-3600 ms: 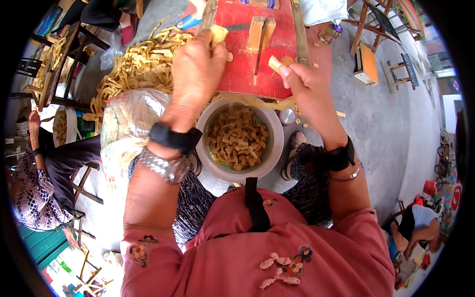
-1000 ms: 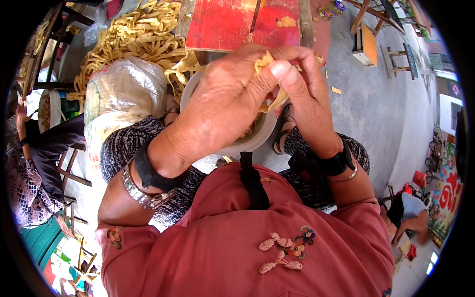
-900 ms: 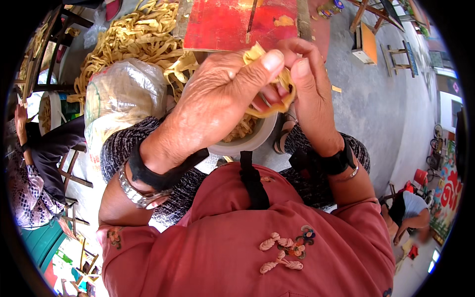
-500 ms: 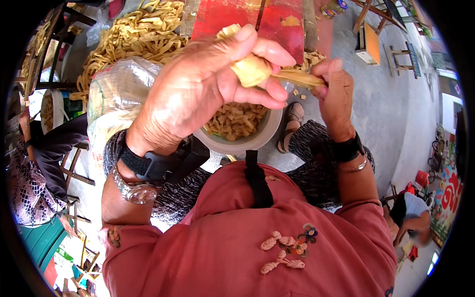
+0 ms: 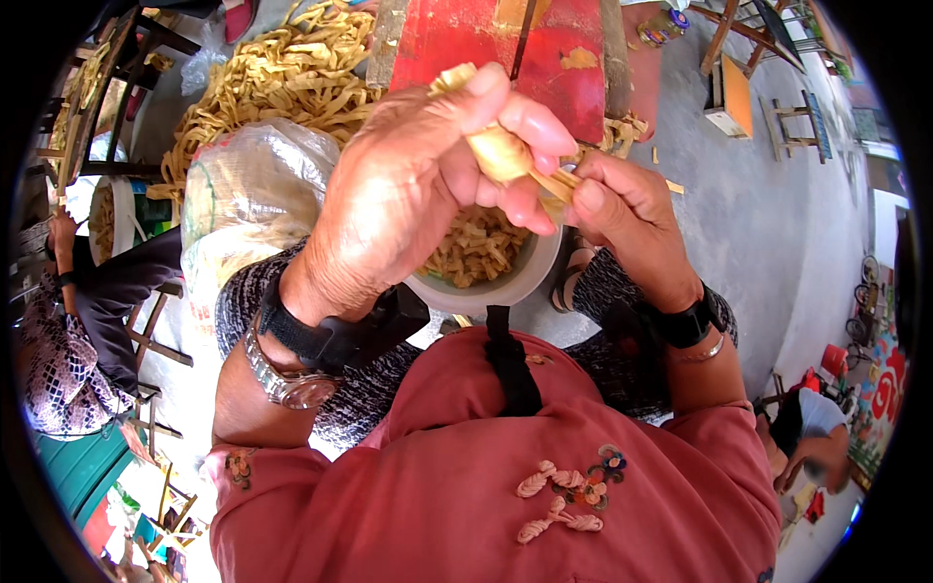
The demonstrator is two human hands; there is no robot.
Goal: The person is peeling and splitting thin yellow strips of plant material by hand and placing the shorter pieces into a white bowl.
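Above the white bowl (image 5: pixel 530 282), raised close to the camera, both hands meet on one pale yellow fibrous strip (image 5: pixel 515 160). Left hand (image 5: pixel 408 194) is closed on the thick folded end, thumb and fingers clamped round it, a stub of the strip poking out past the knuckles at upper left. Right hand (image 5: pixel 622 209) pinches the thin end, fingertips together on it, just right of the left fingers; the two grips nearly touch. Long axis of the strip runs from upper left down to lower right, thick end in the left hand, thin frayed end toward the right hand. Left hand is nearer the camera and covers most of the strip; only the middle part between the grips shows clear. Bowl sits directly below the hands, between the knees, part filled with cut yellow pieces (image 5: pixel 476 248); its near rim shows, far rim hidden by the hands. Beyond the hands a red wooden board (image 5: pixel 486 39) with worn paint, its near edge just behind the fingers. Left of the bowl a clear plastic sack (image 5: pixel 248 199), and past that a loose heap of yellow strips (image 5: pixel 272 78) on the grey floor (image 5: pixel 758 214). Black wrist bands on both arms, metal watch (image 5: pixel 287 379) on the left. Another person (image 5: pixel 78 321) sits at far left, well apart.
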